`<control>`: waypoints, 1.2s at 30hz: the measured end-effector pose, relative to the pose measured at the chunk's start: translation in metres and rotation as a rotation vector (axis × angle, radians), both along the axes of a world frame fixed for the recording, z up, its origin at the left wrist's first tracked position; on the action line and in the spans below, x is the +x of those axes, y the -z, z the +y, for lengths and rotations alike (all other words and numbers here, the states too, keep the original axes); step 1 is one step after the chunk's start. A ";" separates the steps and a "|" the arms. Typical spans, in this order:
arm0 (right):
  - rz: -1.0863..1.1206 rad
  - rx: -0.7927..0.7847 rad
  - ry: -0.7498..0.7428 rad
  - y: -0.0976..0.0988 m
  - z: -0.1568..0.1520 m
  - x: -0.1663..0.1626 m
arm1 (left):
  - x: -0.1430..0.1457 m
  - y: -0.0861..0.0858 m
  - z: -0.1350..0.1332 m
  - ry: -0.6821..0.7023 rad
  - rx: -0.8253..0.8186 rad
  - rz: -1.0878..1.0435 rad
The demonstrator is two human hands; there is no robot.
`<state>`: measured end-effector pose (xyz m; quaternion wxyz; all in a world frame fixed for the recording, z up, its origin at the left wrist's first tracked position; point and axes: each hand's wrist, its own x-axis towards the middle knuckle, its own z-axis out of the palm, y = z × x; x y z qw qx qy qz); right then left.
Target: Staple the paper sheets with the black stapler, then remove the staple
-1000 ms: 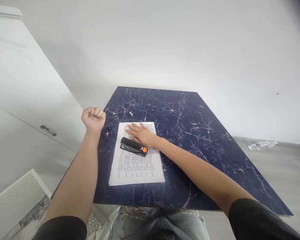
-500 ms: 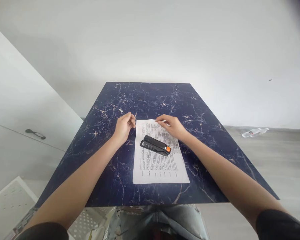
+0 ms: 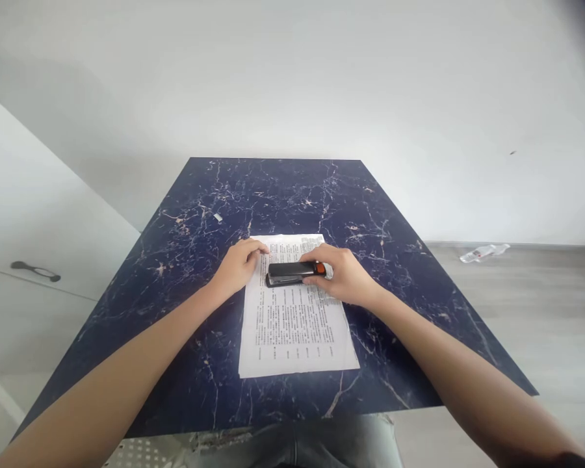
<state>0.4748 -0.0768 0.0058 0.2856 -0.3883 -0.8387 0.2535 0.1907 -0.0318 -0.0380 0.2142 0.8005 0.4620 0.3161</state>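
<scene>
Head view: the right hand [image 3: 344, 273] is closed on the black stapler [image 3: 287, 271], thumb on the near side and fingers on the far side, at the end bearing an orange part [image 3: 320, 268]. Stapler is positioned over the upper half of the printed paper [image 3: 297, 356], lying crosswise, its free end directed left. Left hand [image 3: 234, 268] is at the paper's upper left edge, fingers bent and fingertips over the margin; whether they pinch the edge or merely rest there cannot be told from this angle. Paper lies flat on the dark blue marbled table [image 3: 273, 195]. A small pale piece [image 3: 218, 217] lies on the tabletop beyond the left hand. Clear plastic [image 3: 484, 253] lies on the floor [image 3: 531, 312], right of the table.
</scene>
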 end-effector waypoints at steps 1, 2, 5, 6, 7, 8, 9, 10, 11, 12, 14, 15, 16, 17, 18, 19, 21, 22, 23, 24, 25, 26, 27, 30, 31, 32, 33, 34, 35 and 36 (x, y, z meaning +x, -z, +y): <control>0.004 -0.015 0.021 0.002 0.004 0.001 | -0.001 0.000 0.000 0.001 0.005 -0.013; 0.006 -0.034 0.030 0.004 0.007 0.002 | -0.001 0.001 0.000 0.005 0.006 -0.021; 0.036 -0.120 0.007 0.004 0.016 0.010 | -0.002 0.001 0.000 0.014 0.002 -0.033; 0.068 -0.168 0.001 0.004 0.019 0.015 | -0.003 0.001 0.000 0.009 0.000 -0.046; 0.118 -0.231 0.001 0.003 0.022 0.021 | -0.003 0.001 0.000 0.000 -0.003 -0.064; 0.182 -0.311 0.007 0.001 0.024 0.027 | -0.003 0.001 0.000 -0.007 -0.004 -0.087; 0.249 -0.406 0.010 0.000 0.026 0.032 | -0.004 0.001 0.001 -0.014 -0.005 -0.113; 0.310 -0.516 0.000 0.000 0.027 0.037 | -0.004 0.001 0.001 -0.019 -0.006 -0.138; 0.357 -0.637 -0.026 0.000 0.027 0.040 | -0.004 0.001 0.001 -0.024 -0.008 -0.160; 0.392 -0.752 -0.061 0.000 0.027 0.041 | -0.004 0.001 0.001 -0.031 -0.012 -0.178; 0.437 -0.932 -0.129 0.003 0.025 0.040 | -0.003 0.001 0.001 -0.051 -0.026 -0.198; 0.458 -0.989 -0.145 0.005 0.024 0.038 | -0.003 0.001 0.000 -0.062 -0.034 -0.202; 0.478 -1.027 -0.149 0.007 0.023 0.036 | -0.003 0.001 0.000 -0.069 -0.040 -0.204; 0.492 -1.050 -0.143 0.009 0.023 0.033 | -0.002 0.001 0.000 -0.071 -0.045 -0.206; 0.501 -1.063 -0.133 0.010 0.022 0.031 | -0.002 0.001 0.000 -0.071 -0.049 -0.213; 0.508 -1.071 -0.119 0.012 0.022 0.030 | -0.002 0.001 0.001 -0.069 -0.052 -0.223; 0.526 -1.081 -0.096 0.014 0.021 0.028 | -0.002 0.002 0.001 -0.064 -0.062 -0.245; 0.536 -1.083 -0.093 0.014 0.021 0.028 | -0.002 0.003 0.002 -0.062 -0.066 -0.256; 0.545 -1.084 -0.094 0.014 0.022 0.028 | -0.002 0.004 0.002 -0.058 -0.071 -0.266; 0.548 -1.086 -0.098 0.014 0.022 0.028 | -0.002 0.004 0.003 -0.055 -0.076 -0.272; 0.549 -1.091 -0.101 0.014 0.022 0.028 | -0.002 0.005 0.003 -0.053 -0.080 -0.277; 0.549 -1.100 -0.099 0.013 0.022 0.028 | -0.002 0.005 0.003 -0.053 -0.084 -0.281; 0.552 -1.112 -0.092 0.013 0.022 0.028 | -0.002 0.006 0.004 -0.052 -0.089 -0.284; 0.568 -1.149 -0.050 0.014 0.023 0.028 | -0.002 0.006 0.005 -0.054 -0.104 -0.289; 0.570 -1.158 -0.039 0.014 0.023 0.028 | -0.002 0.006 0.005 -0.058 -0.105 -0.292; 0.571 -1.164 -0.029 0.014 0.023 0.028 | -0.002 0.006 0.005 -0.063 -0.105 -0.297; 0.569 -1.172 -0.019 0.014 0.023 0.028 | -0.002 0.006 0.005 -0.067 -0.104 -0.302; 0.566 -1.184 -0.007 0.014 0.023 0.028 | -0.002 0.006 0.005 -0.070 -0.102 -0.307; 0.563 -1.196 0.005 0.014 0.023 0.027 | -0.002 0.006 0.005 -0.072 -0.101 -0.310; 0.559 -1.207 0.020 0.014 0.023 0.027 | -0.002 0.006 0.005 -0.073 -0.101 -0.312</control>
